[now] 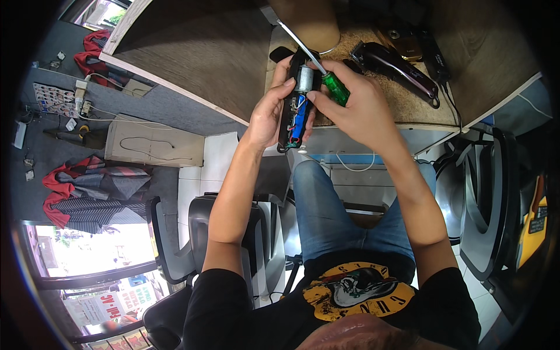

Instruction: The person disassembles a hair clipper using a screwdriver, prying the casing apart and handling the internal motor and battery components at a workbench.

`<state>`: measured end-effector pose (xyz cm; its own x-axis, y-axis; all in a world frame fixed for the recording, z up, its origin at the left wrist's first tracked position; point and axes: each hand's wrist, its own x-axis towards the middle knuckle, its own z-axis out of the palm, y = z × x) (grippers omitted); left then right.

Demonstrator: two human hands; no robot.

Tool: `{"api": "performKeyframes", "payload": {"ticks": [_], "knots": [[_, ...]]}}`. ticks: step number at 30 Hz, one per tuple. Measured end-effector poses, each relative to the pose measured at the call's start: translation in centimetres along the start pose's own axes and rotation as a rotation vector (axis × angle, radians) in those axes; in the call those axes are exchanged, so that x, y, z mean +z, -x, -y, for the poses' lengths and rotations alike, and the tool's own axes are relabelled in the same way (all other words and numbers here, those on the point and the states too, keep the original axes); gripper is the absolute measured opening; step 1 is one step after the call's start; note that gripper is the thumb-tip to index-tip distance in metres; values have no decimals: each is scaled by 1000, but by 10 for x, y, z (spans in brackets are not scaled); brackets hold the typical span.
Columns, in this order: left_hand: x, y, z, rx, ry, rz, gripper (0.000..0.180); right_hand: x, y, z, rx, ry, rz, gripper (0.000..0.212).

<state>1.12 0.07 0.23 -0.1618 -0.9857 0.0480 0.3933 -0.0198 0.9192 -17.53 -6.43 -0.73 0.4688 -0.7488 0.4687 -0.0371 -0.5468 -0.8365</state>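
Note:
My left hand (pixel 267 114) is wrapped round an opened hair clipper (pixel 286 119), held upright over the front of a shelf. Its casing is off on the near side, baring a silver motor (pixel 305 79), a blue battery (pixel 300 116) and thin red and white wires. A screwdriver (pixel 336 89) with a green handle lies in my right hand (pixel 367 108), its metal shaft slanting up and to the left, away from the clipper's inside. My right thumb and fingertips are at the clipper's right edge, beside the motor and battery.
On the brown shelf (pixel 373 87) rest a dark whole clipper (pixel 399 73), a gold-coloured device (pixel 405 46) and a tan cylinder (pixel 309 26). Wooden side panels (pixel 192 58) flank the shelf. Black chairs (pixel 496 204) stand to both sides, and a cardboard box (pixel 151 143) sits at the left.

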Motion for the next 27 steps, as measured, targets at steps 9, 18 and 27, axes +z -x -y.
{"api": "performKeyframes", "payload": {"ticks": [9, 18, 27], "knots": [[8, -1, -5, -47, -168, -75, 49, 1, -2, 2, -154, 203, -40, 42], [11, 1, -7, -82, -245, -67, 48, -7, -12, 2, -250, 406, -2, 38], [8, 3, -6, -102, -214, -114, 60, -3, -13, -3, -340, 477, -43, 38]]}}
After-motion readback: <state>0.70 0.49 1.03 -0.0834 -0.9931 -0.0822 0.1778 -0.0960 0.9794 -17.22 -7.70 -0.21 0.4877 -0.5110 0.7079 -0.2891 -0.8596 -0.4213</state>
